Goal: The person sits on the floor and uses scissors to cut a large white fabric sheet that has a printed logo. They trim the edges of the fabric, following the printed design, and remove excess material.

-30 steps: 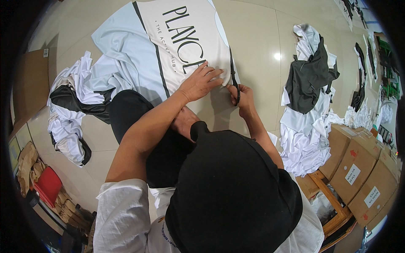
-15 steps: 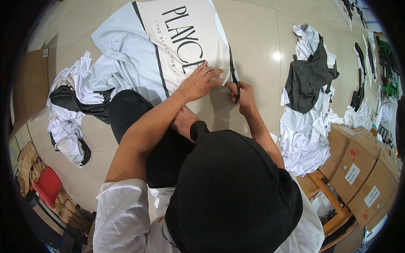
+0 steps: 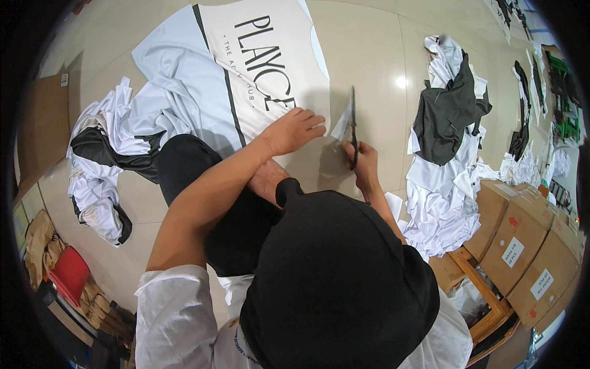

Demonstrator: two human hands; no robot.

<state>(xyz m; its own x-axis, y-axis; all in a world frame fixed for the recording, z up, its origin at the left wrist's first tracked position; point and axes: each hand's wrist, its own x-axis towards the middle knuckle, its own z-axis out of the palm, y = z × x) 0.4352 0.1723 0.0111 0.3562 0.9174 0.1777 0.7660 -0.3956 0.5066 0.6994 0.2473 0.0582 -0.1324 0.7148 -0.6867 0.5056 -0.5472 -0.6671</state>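
Observation:
A pale cream and light-blue fabric panel (image 3: 215, 15) with dark printed lettering and a black stripe lies spread on the tiled floor. My left hand (image 3: 295, 130) is at its near right corner, fingers drawn together on the cloth, which creases beside them. My right hand (image 3: 364, 161) grips black-handled scissors (image 3: 353, 123), their blades pointing away from me, to the right of the panel and apart from it. Next to the blades is a narrow white fabric scrap (image 3: 345, 122); whether it touches them I cannot tell. My bare foot (image 3: 268, 183) is just below my left forearm.
Crumpled white and black fabric (image 3: 117, 154) lies at the left. A pile of white and dark grey cloth (image 3: 444, 203) is on the right, beside cardboard boxes (image 3: 513, 246) and a wooden frame (image 3: 485, 295). A red object (image 3: 69, 273) stands at the lower left.
The scissors have moved right and toward me, off the panel's edge. A white scrap now shows separate from the panel. My left fingers have drawn together, and the cloth has creased.

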